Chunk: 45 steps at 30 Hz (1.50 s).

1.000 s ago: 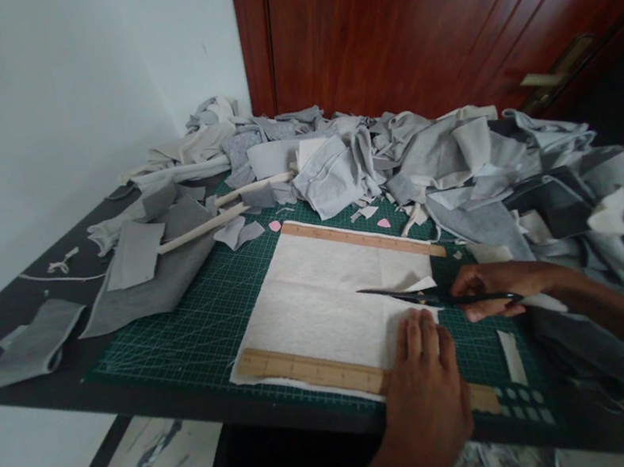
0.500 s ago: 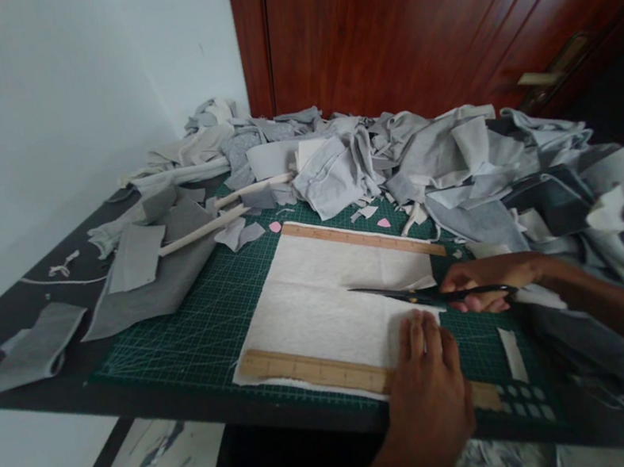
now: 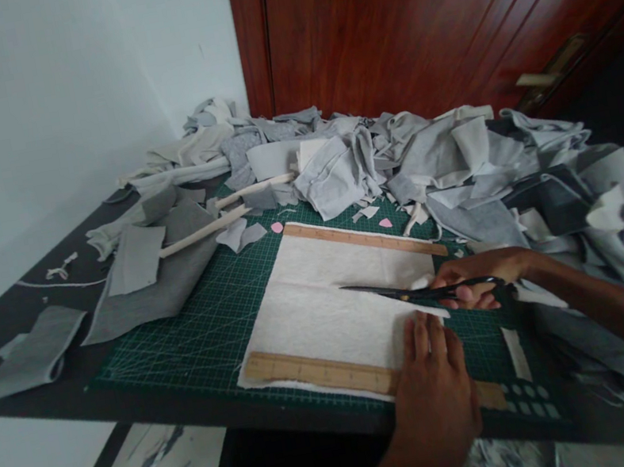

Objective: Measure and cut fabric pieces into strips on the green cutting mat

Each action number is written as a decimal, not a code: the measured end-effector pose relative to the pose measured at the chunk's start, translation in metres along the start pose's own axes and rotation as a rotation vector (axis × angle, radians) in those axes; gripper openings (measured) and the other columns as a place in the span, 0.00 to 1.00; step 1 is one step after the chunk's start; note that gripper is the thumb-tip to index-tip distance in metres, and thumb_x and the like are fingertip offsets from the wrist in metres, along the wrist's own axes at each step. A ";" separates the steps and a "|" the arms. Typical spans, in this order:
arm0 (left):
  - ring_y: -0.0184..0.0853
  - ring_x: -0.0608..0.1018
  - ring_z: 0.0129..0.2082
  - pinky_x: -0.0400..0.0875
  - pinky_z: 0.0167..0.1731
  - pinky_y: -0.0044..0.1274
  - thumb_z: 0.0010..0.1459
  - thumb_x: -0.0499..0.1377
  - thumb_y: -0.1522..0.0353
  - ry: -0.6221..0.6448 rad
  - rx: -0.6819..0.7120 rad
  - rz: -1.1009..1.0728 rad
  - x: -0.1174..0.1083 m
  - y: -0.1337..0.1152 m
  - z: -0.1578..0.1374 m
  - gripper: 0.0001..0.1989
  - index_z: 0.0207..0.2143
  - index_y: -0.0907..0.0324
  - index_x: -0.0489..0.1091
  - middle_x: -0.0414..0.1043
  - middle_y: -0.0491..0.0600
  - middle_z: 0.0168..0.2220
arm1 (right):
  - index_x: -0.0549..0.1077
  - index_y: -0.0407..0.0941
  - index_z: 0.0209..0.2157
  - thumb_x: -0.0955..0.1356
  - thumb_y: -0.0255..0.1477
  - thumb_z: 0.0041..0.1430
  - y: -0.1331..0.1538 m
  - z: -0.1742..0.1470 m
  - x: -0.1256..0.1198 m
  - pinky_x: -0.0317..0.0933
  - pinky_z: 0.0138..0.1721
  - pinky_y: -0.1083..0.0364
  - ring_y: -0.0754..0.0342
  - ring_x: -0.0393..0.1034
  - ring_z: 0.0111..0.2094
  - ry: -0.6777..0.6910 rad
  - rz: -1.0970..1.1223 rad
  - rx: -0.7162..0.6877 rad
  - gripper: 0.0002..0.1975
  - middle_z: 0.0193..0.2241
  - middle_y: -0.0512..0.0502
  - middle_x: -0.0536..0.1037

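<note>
A white piece of cloth (image 3: pixel 302 312) lies on the green cutting mat (image 3: pixel 171 363), with a wooden ruler (image 3: pixel 361 238) along its far edge and another wooden ruler (image 3: pixel 317 369) along its near edge. My right hand (image 3: pixel 469 282) is closed round the handles of black scissors (image 3: pixel 395 293). Their blades point left in a slit that runs in from the cloth's right side. Flat on the near right corner of the cloth, my left hand (image 3: pixel 435 381) presses with fingers stretched out, its palm over the near ruler.
Heaped grey and white fabric scraps (image 3: pixel 443 154) line the back and right of the table. Folded grey cloth (image 3: pixel 36 346) lies at the left. Two pink pieces (image 3: pixel 277 227) rest behind the white cloth. A wooden door (image 3: pixel 402 24) stands behind the table.
The scissors have moved a little to the left, further into the white cloth. My left hand stays pressed on the cloth and ruler. The view has shifted slightly.
</note>
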<state>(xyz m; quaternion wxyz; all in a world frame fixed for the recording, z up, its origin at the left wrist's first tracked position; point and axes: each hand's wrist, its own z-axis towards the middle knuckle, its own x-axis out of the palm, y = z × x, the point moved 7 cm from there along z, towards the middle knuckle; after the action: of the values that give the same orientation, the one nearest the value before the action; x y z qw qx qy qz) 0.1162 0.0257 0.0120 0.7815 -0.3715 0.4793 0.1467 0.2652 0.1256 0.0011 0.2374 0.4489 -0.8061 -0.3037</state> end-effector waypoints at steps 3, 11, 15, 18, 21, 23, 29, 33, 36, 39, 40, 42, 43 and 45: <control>0.51 0.64 0.70 0.63 0.68 0.39 0.70 0.52 0.63 0.010 0.011 0.004 0.001 -0.001 0.000 0.27 0.64 0.71 0.66 0.64 0.64 0.68 | 0.68 0.42 0.37 0.75 0.57 0.52 0.000 0.000 -0.001 0.59 0.19 0.62 0.64 0.55 0.19 0.032 0.035 -0.021 0.32 0.21 0.60 0.63; 0.52 0.64 0.69 0.64 0.68 0.38 0.70 0.54 0.63 0.013 -0.002 -0.004 0.003 -0.001 0.000 0.27 0.65 0.71 0.66 0.63 0.63 0.68 | 0.67 0.42 0.37 0.75 0.54 0.54 0.004 0.003 0.005 0.57 0.19 0.64 0.66 0.53 0.18 0.013 0.035 -0.053 0.30 0.20 0.61 0.61; 0.52 0.64 0.69 0.63 0.68 0.39 0.70 0.53 0.63 0.012 0.003 -0.002 0.003 -0.001 0.000 0.27 0.65 0.71 0.65 0.62 0.64 0.69 | 0.66 0.42 0.34 0.75 0.55 0.53 0.013 0.006 0.010 0.53 0.16 0.65 0.67 0.51 0.16 -0.015 0.023 -0.058 0.30 0.20 0.61 0.60; 0.52 0.63 0.70 0.62 0.69 0.39 0.70 0.53 0.63 0.008 0.014 -0.002 0.004 -0.001 -0.001 0.28 0.65 0.72 0.65 0.62 0.65 0.69 | 0.66 0.43 0.33 0.76 0.56 0.50 0.014 0.008 0.010 0.51 0.15 0.65 0.66 0.52 0.16 -0.064 0.009 -0.033 0.32 0.19 0.61 0.60; 0.52 0.63 0.70 0.64 0.68 0.39 0.70 0.53 0.63 0.014 0.002 -0.015 0.005 0.000 -0.002 0.28 0.65 0.71 0.65 0.62 0.64 0.69 | 0.66 0.43 0.31 0.76 0.56 0.49 0.012 0.010 0.010 0.49 0.14 0.65 0.67 0.51 0.15 -0.075 0.004 -0.014 0.32 0.17 0.62 0.60; 0.53 0.64 0.70 0.65 0.67 0.39 0.70 0.53 0.63 0.020 -0.008 -0.025 0.006 0.000 -0.002 0.27 0.65 0.70 0.65 0.62 0.63 0.69 | 0.66 0.43 0.30 0.77 0.55 0.49 0.010 0.012 0.009 0.48 0.13 0.66 0.67 0.50 0.14 -0.072 0.011 -0.016 0.31 0.17 0.62 0.60; 0.53 0.63 0.70 0.63 0.69 0.39 0.71 0.52 0.63 0.016 0.006 -0.023 0.007 0.000 -0.001 0.27 0.66 0.72 0.65 0.62 0.63 0.69 | 0.66 0.42 0.29 0.77 0.49 0.53 0.006 0.016 0.007 0.49 0.12 0.67 0.68 0.51 0.13 -0.074 -0.004 -0.066 0.26 0.17 0.62 0.61; 0.53 0.63 0.70 0.64 0.68 0.39 0.71 0.52 0.64 0.014 0.001 -0.020 0.006 0.000 -0.001 0.27 0.66 0.71 0.64 0.62 0.63 0.69 | 0.67 0.42 0.28 0.75 0.44 0.59 0.004 0.018 0.006 0.49 0.12 0.67 0.68 0.50 0.12 -0.092 -0.037 -0.072 0.22 0.16 0.62 0.60; 0.54 0.64 0.70 0.65 0.67 0.39 0.70 0.52 0.63 0.020 -0.003 -0.024 0.006 0.000 -0.001 0.28 0.66 0.72 0.64 0.62 0.64 0.69 | 0.68 0.41 0.29 0.75 0.42 0.60 0.003 0.020 0.006 0.49 0.12 0.66 0.67 0.50 0.12 -0.083 -0.037 -0.064 0.20 0.16 0.61 0.61; 0.53 0.64 0.70 0.64 0.68 0.39 0.70 0.53 0.63 0.021 0.001 -0.031 0.006 0.000 -0.001 0.28 0.66 0.72 0.64 0.62 0.64 0.69 | 0.67 0.42 0.28 0.75 0.44 0.59 0.006 0.020 0.007 0.49 0.12 0.66 0.67 0.50 0.12 -0.050 -0.019 -0.080 0.22 0.16 0.61 0.61; 0.53 0.63 0.70 0.64 0.68 0.39 0.70 0.53 0.63 0.019 0.000 -0.033 0.006 0.001 -0.001 0.28 0.66 0.72 0.64 0.61 0.64 0.69 | 0.66 0.42 0.28 0.75 0.46 0.59 0.008 0.019 0.007 0.50 0.13 0.65 0.67 0.50 0.12 -0.037 -0.010 -0.083 0.23 0.16 0.61 0.61; 0.54 0.63 0.70 0.66 0.67 0.39 0.70 0.53 0.63 0.021 -0.006 -0.038 0.006 0.001 -0.002 0.28 0.66 0.71 0.64 0.61 0.63 0.70 | 0.66 0.42 0.30 0.75 0.51 0.57 0.013 0.018 0.009 0.51 0.14 0.65 0.66 0.52 0.13 -0.016 0.006 -0.082 0.26 0.17 0.61 0.61; 0.54 0.62 0.70 0.67 0.66 0.39 0.70 0.52 0.63 0.025 -0.012 -0.042 0.007 0.001 -0.002 0.28 0.67 0.71 0.64 0.60 0.63 0.70 | 0.66 0.42 0.31 0.75 0.52 0.56 0.016 0.018 0.010 0.52 0.15 0.64 0.66 0.53 0.14 -0.006 0.010 -0.080 0.28 0.18 0.61 0.61; 0.54 0.63 0.70 0.68 0.65 0.39 0.71 0.52 0.63 0.034 -0.022 -0.051 0.008 0.002 -0.003 0.28 0.67 0.70 0.64 0.60 0.63 0.70 | 0.66 0.42 0.32 0.75 0.55 0.54 0.022 0.019 0.012 0.53 0.16 0.63 0.65 0.55 0.16 0.002 0.002 -0.086 0.30 0.19 0.60 0.61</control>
<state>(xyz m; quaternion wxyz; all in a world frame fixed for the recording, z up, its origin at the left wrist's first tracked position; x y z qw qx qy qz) 0.1172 0.0239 0.0036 0.7726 -0.3946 0.4814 0.1253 0.2345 0.1295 0.0046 0.2573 0.4379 -0.7926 -0.3374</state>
